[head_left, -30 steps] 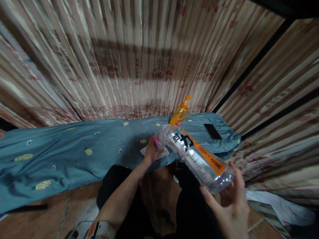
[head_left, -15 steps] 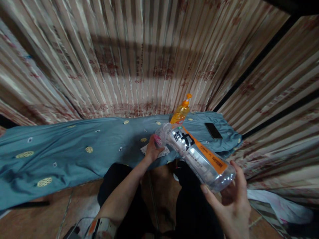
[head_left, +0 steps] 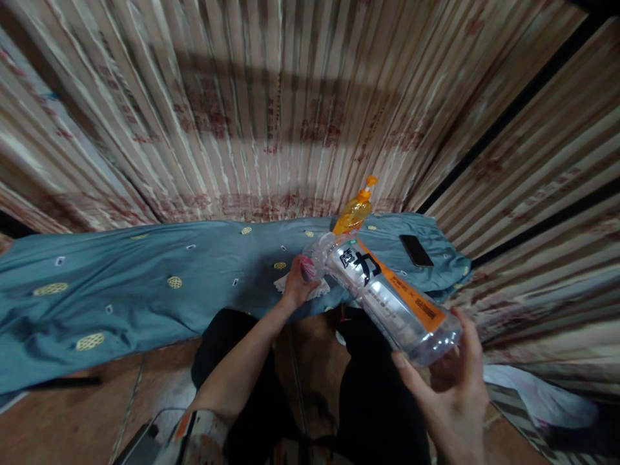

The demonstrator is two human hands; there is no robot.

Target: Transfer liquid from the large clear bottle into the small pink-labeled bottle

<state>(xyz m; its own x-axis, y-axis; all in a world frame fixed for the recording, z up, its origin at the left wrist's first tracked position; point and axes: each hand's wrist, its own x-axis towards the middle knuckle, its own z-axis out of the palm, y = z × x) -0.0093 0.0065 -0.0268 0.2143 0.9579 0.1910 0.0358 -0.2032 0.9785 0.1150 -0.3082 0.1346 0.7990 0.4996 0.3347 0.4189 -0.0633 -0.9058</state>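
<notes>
My right hand [head_left: 448,394] cups the base of a large clear plastic bottle [head_left: 387,300] with an orange and white label, held tilted with its neck pointing away from me. My left hand [head_left: 296,287] is closed round the bottle's pink cap end, just above a white cloth [head_left: 320,292] that lies on the blue patterned sheet [head_left: 145,290]. Behind the bottle's neck stands an orange pump bottle [head_left: 353,213].
A dark phone [head_left: 415,250] lies on the blue sheet at the right. Striped curtains [head_left: 271,110] hang close behind and to the right. My dark-trousered legs and a brown floor [head_left: 121,400] are below; a white bag [head_left: 537,397] lies at the lower right.
The bottle and both hands have stayed almost in place; the view has shifted slightly, and my right hand has moved a little lower and to the right.
</notes>
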